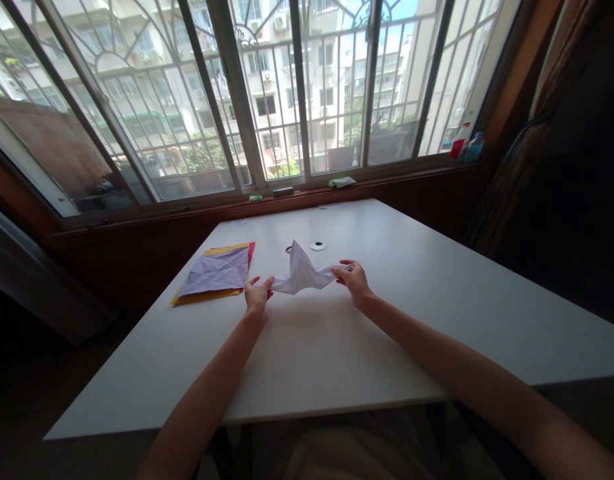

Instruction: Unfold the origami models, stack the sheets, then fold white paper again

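Observation:
Between my two hands is a pale lilac folded paper with a pointed peak in its middle and a narrow arm out to each side. My left hand pinches the left arm's end. The right arm's end is in the closed fingers of my right hand. Left of my left hand lies a stack of coloured paper sheets, a creased lilac one on top of yellow and red ones. Just behind the folded paper are a flat white disc with a dark centre and a small dark ring, partly hidden.
The white table reaches to a barred window. On the window sill are a green-and-white packet, a small box, and red and blue bottles at the right. A dark curtain hangs at right.

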Demonstrator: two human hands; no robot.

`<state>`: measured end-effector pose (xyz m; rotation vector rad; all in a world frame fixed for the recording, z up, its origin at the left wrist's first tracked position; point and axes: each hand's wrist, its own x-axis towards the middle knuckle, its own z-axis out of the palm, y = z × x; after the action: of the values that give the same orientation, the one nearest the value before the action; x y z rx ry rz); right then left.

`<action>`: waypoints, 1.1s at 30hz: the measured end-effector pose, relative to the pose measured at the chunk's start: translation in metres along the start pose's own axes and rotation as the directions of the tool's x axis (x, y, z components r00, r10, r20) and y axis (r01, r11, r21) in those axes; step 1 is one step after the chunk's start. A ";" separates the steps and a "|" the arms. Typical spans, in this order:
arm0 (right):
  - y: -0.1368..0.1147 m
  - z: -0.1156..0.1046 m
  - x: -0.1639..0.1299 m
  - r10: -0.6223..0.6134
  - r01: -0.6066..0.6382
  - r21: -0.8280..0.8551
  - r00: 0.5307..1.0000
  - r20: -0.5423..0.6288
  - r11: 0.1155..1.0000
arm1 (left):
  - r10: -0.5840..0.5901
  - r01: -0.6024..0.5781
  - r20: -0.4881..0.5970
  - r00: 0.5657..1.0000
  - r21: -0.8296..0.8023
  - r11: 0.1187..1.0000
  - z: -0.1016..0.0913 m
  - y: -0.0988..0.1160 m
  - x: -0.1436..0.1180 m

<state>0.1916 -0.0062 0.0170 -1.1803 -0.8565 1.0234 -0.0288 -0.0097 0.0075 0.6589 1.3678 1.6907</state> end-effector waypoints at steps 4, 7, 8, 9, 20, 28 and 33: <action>-0.001 -0.002 0.001 -0.007 0.008 -0.069 1.000 0.012 0.998 | 0.212 -0.207 -0.077 0.974 0.069 0.976 -0.001 0.006 0.000; -0.001 -0.003 0.000 -0.020 0.023 -0.095 0.999 0.026 0.995 | 0.469 -0.478 0.097 0.878 0.113 0.871 0.003 0.011 -0.011; -0.001 -0.003 0.000 -0.026 0.028 -0.102 0.999 0.029 0.994 | 0.488 -0.513 0.208 0.848 0.090 0.854 0.005 0.012 -0.016; -0.001 -0.003 0.000 -0.031 0.034 -0.108 0.999 0.030 0.994 | 0.465 -0.507 0.323 0.824 0.054 0.860 0.007 0.012 -0.021; 0.011 -0.008 0.009 -0.181 0.183 -0.326 0.983 0.037 0.928 | 0.288 -0.727 0.858 0.426 0.134 0.674 0.012 0.000 -0.046; 0.004 -0.008 -0.003 -0.652 0.657 -0.650 0.690 0.314 0.382 | 0.332 -0.938 0.905 0.267 0.165 0.306 0.014 -0.010 -0.041; -0.002 -0.003 -0.015 -0.669 0.837 -0.489 0.511 0.540 0.245 | 0.283 -0.922 0.928 0.243 0.130 0.364 0.016 -0.003 -0.044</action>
<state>0.1899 -0.0212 0.0187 -1.0120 -1.9124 -0.0977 0.0078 -0.0392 0.0135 2.4987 0.9467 0.9757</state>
